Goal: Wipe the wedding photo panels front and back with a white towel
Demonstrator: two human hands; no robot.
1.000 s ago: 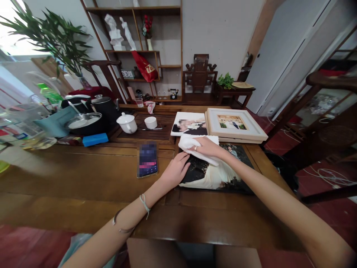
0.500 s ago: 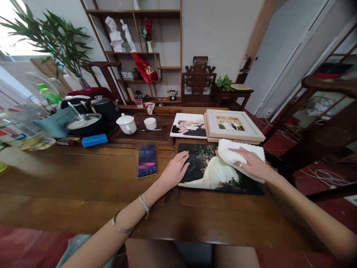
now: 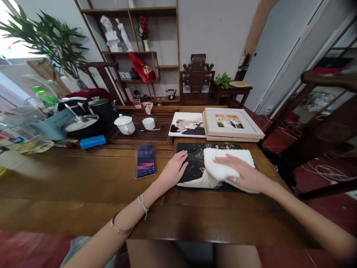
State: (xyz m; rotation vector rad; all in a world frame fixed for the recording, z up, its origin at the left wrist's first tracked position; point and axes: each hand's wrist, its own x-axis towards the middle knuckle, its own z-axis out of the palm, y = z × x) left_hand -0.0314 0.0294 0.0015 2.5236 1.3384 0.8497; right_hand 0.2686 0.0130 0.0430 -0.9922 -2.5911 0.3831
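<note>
One left grip point(image 3: 175, 169), empty and splayed, touches one photo point(image 3: 196, 166); one right grip point(image 3: 243, 172) spreads over one cloth point(image 3: 216, 169).

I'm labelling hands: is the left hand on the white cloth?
No, the right hand is on the cloth while the left hand rests apart.

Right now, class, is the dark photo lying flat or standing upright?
Flat: the photo lies face-up on the table, partly under the cloth and right hand.
</note>
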